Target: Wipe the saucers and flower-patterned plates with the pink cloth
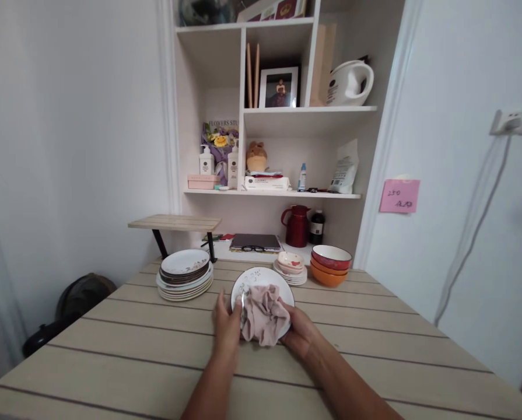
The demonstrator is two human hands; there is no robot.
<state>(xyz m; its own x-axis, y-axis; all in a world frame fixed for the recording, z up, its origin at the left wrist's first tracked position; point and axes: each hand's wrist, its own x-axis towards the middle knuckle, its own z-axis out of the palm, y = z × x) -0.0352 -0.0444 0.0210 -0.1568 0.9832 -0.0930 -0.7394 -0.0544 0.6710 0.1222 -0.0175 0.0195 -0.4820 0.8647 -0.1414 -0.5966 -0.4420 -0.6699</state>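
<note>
A white plate (254, 275) with a dark rim and a grey floral print is in front of me, tilted slightly toward me. On it lies a crumpled pink cloth (266, 315), covering much of its middle and near edge. My left hand (226, 319) is at the plate's left edge, thumb over the rim and the other fingers outside it. At the lower right edge, my right hand (302, 331) grips the plate, its thumb by the cloth and its fingers partly hidden beneath.
Stacked plates (185, 275) stand at the left, by a small raised shelf (175, 222). Behind to the right are small dishes (291, 269) and stacked bowls (330, 265). Further back are a laptop (255, 241), glasses (252, 249) and a red jug (297, 227). The wooden table (133, 344) carries everything nearby.
</note>
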